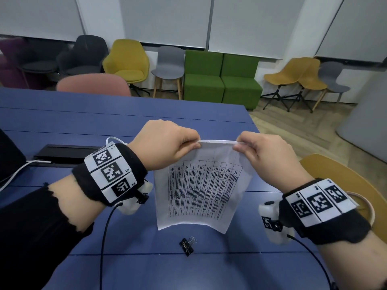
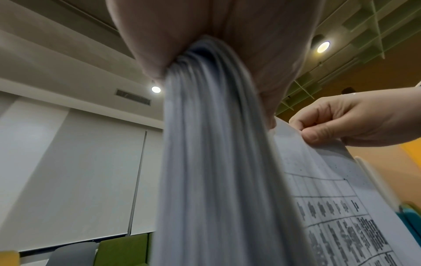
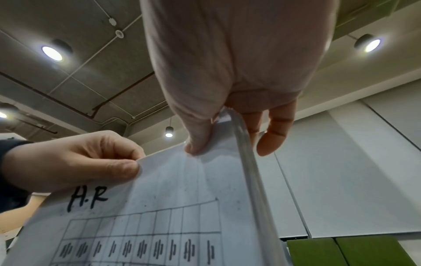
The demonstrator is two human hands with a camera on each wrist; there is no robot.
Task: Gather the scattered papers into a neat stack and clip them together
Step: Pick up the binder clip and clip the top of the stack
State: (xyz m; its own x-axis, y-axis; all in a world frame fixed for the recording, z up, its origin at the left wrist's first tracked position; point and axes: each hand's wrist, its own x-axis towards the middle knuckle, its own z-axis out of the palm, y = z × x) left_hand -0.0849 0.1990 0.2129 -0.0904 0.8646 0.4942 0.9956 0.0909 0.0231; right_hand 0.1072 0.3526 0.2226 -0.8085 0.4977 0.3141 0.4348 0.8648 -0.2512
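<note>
**Paper stack held upright by its top corners**

Head view: the left hand [image 1: 165,143] and right hand [image 1: 270,158] are each pinching a top corner of the stack of printed papers [image 1: 203,189], thumbs on the near face, fingers curled behind. The stack is hanging upright above the blue surface [image 1: 83,122], its lower edge just beyond a black binder clip [image 1: 186,245] lying on the surface. A black tray [image 1: 67,152] is sitting well apart to the left; the surface's right edge is running close beside the right wrist.

Left wrist view: only here are the separate sheet edges showing, fanned slightly below the left grip [image 2: 205,54], so the stack's side is not yet flush. The right hand [image 2: 355,120] is showing at the far corner.

Right wrist view: handwritten "H.R" [image 3: 89,198] above the printed table is showing only here. The right thumb [image 3: 198,136] is pressing the front sheet, and the left hand [image 3: 75,160] is pinching the opposite corner.
</note>
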